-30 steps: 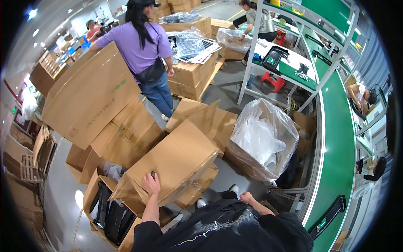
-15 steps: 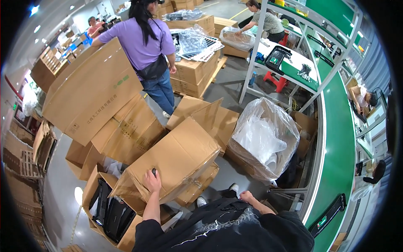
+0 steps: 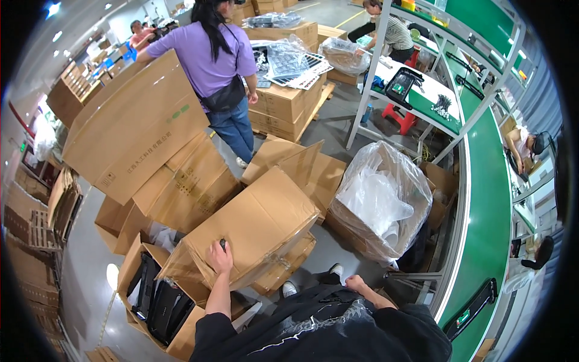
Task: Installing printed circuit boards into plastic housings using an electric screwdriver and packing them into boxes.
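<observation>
My left hand (image 3: 219,258) rests on the top of a closed brown cardboard box (image 3: 253,214). Its fingers are curled round a small black object (image 3: 223,244), whose kind I cannot make out. Close to my waist, at the hem of my black shirt, is my right hand (image 3: 356,282). Its fingers are curled in, and anything inside them is hidden. Just left of the closed box stands an open carton (image 3: 181,349) with several black plastic casings (image 3: 168,312) in it.
A carton lined with clear plastic (image 3: 380,199) stands to the right, beside a long green conveyor (image 3: 491,211). Stacked cartons (image 3: 136,130) rise at the far left, with a person in a purple shirt (image 3: 220,57) behind them. A black casing (image 3: 473,309) lies on the conveyor.
The view has shifted slightly, so the surroundings sit a little lower and further right. Both hands keep their places, the left still on the box with the small black object.
</observation>
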Motion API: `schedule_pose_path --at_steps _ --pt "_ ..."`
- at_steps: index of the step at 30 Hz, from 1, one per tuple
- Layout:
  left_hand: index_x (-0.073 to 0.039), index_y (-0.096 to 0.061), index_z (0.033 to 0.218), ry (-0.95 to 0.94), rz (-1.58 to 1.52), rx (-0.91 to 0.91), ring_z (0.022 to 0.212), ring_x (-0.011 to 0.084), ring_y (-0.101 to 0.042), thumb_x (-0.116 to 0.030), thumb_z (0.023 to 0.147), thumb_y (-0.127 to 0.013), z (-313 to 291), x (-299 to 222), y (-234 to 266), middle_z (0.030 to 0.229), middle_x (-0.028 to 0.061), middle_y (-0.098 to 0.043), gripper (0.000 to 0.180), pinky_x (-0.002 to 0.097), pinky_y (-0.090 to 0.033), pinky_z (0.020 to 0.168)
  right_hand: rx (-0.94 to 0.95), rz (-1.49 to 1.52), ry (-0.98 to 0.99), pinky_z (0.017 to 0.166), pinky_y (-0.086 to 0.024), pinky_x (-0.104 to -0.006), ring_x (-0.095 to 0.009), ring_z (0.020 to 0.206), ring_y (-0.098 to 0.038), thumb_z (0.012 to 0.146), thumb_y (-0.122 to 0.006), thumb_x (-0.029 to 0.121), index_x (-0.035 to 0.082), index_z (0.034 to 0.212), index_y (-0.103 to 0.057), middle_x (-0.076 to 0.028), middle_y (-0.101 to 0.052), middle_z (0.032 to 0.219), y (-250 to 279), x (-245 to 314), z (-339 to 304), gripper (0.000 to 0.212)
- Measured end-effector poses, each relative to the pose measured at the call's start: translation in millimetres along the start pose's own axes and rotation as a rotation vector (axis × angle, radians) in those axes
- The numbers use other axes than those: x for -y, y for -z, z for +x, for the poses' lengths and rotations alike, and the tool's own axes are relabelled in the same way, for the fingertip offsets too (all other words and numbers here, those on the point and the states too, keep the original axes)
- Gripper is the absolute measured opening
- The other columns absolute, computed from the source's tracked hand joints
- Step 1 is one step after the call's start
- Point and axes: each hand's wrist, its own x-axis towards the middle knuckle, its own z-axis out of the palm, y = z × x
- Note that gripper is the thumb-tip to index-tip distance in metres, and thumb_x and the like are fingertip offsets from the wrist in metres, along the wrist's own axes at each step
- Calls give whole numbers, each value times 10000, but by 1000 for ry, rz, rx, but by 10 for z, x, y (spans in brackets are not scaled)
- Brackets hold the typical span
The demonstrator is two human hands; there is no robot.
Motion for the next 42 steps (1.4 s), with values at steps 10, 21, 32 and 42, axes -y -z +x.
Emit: schedule_pose_path --at_steps 10,21,32,42 --pt "-6 -540 962 -5 30 12 890 421 -525 -261 877 -567 19 21 7 900 231 -566 269 499 -418 786 5 10 24 711 -533 -325 -199 734 -675 768 -583 229 70 901 -737 -97 -703 789 -30 -44 39 259" --pt "8 -542 1009 3 24 53 936 414 -523 -273 906 -529 19 9 24 947 233 -578 300 487 -410 820 13 58 42 616 -524 -326 -195 646 -652 770 -568 209 49 905 -729 -87 -702 780 -7 -73 84 264" --pt "1 -537 922 -20 26 -2 906 397 -531 -275 881 -561 30 -39 -4 902 221 -583 280 493 -416 781 -17 28 51 656 -525 -325 -185 681 -654 769 -569 219 54 904 -730 -87 -702 801 -58 -166 85 267" --pt "-18 -556 913 -7 17 -37 912 382 -553 -255 862 -590 -37 32 77 867 193 -611 245 481 -433 812 -80 -167 298 701 -537 -380 -257 727 -685 761 -570 235 33 822 -716 -165 -689 775 -92 -233 331 256"
